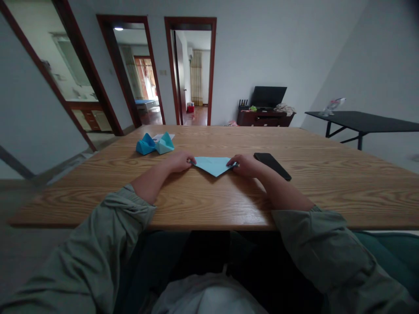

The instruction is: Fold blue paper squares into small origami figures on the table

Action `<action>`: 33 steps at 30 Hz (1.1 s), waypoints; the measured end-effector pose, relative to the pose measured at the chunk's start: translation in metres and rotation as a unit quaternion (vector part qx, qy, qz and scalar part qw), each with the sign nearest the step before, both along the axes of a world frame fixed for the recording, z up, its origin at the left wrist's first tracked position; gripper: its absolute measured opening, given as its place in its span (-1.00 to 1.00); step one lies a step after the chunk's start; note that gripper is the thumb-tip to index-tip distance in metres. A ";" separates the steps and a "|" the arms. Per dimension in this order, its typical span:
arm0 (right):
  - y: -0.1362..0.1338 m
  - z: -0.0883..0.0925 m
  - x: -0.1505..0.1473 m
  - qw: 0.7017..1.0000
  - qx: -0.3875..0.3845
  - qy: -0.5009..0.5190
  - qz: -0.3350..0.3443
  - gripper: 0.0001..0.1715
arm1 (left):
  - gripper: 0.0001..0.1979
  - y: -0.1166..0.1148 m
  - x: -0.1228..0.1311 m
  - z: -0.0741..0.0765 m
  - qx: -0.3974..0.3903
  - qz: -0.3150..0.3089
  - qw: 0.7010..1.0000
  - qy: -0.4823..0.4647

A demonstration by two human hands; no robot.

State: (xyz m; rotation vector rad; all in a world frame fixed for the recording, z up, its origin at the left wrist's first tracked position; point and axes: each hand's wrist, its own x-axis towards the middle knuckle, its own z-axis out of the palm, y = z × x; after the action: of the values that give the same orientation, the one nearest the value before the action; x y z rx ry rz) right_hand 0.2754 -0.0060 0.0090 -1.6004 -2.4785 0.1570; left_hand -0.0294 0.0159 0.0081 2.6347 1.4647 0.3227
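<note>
Two hands hold one sheet between them, the left fingers [191,160] pinching one end and the right fingers [232,160] pinching the other. Both sets are closed on the paper [212,165], the left hand [180,161] and the right hand [247,165] about level with each other. Gripping opposite ends like this probably keeps the piece stretched and even, so that neither side sags or turns. The corners themselves are hidden under the fingers, and I cannot tell whether the underside rests on the tabletop [203,205] or hangs just above it.

The paper is pale blue and looks flat and folded. Its far edge runs nearly straight from one hand to the other, while the near side narrows to a blunt point between the hands, aimed at the person. Any finer creases are too faint to make out.

Beyond the left fingers and further left stand two folded shapes, one dark blue [146,145] and one light blue [164,144], side by side, with a flat card [159,138] partly behind them. They seem set off there to leave the fingers room. Just beyond the right hand and forearm lies a black phone [272,165], slanted, perhaps put aside for the same reason.
</note>
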 end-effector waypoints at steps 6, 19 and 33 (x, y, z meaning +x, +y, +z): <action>-0.007 0.007 0.004 1.000 -0.018 -0.008 -0.022 -0.61 | -0.69 0.003 -0.001 0.001 -0.016 0.012 1.000 -0.003; -0.006 0.009 0.011 0.998 -0.042 0.039 -0.028 -0.69 | -0.72 0.008 -0.003 -0.003 -0.015 0.006 1.000 -0.025; -0.001 0.002 0.003 0.999 -0.015 0.048 -0.019 -0.76 | -0.77 -0.001 0.010 0.000 0.036 0.038 0.999 0.015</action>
State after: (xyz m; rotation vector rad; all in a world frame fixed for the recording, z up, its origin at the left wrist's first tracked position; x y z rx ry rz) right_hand 0.2788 -0.0067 0.0108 -1.6119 -2.3827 0.2596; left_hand -0.0198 0.0152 0.0077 2.6561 1.5950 0.3502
